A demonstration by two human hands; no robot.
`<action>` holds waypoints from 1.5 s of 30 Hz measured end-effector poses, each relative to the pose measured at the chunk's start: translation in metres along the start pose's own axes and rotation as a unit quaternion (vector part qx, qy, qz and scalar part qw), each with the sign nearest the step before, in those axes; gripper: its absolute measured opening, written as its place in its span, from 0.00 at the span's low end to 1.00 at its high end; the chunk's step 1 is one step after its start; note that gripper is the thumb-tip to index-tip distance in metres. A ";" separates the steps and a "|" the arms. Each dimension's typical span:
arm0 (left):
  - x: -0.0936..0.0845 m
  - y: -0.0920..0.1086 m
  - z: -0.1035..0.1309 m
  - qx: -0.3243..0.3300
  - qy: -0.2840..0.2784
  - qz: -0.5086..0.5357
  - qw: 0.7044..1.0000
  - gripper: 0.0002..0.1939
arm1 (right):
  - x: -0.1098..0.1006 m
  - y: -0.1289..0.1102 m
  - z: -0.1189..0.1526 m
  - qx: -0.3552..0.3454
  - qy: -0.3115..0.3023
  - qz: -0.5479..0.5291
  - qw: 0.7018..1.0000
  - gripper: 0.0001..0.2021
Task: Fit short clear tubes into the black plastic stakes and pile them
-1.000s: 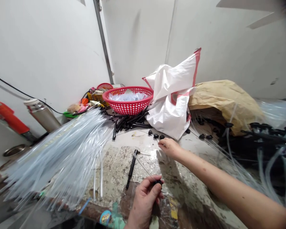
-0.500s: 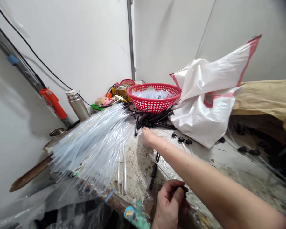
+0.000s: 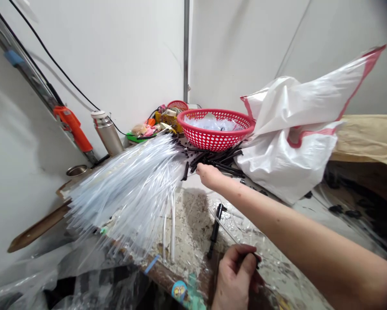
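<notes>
Scuffed tabletop [image 3: 191,219], lower centre: left hand [image 3: 234,275] pinches a black knob [image 3: 258,260], likely steadying it; right hand [image 3: 209,175], mid-frame, fingertips bunched at conveniently heaped black rods [image 3: 228,167], grip indeterminable.

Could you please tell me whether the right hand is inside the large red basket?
No, the right hand is at the black parts in front of the red basket.

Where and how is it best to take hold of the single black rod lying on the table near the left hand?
Probably pinch the black rod across its near half, from the person's left: it lies flat and slim, a clear tube crosses its far half, and the left hand is to its right.
</notes>
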State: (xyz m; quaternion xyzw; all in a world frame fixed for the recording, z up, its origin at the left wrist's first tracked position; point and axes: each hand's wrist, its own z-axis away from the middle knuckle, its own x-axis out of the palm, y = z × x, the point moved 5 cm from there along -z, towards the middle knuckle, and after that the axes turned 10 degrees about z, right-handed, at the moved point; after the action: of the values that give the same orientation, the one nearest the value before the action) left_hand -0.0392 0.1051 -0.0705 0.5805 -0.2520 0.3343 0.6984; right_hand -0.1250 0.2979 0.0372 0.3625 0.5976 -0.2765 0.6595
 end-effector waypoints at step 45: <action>0.008 0.004 0.008 0.009 -0.040 -0.060 0.997 0.17 | 0.048 0.002 0.043 0.056 -0.029 -0.127 0.990 0.08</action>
State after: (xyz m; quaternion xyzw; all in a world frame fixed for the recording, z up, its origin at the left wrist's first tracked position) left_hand -0.0368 0.0994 -0.0600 0.6134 -0.2413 0.2709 0.7015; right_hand -0.0920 0.2680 -0.0087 0.3120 0.6030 -0.4014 0.6147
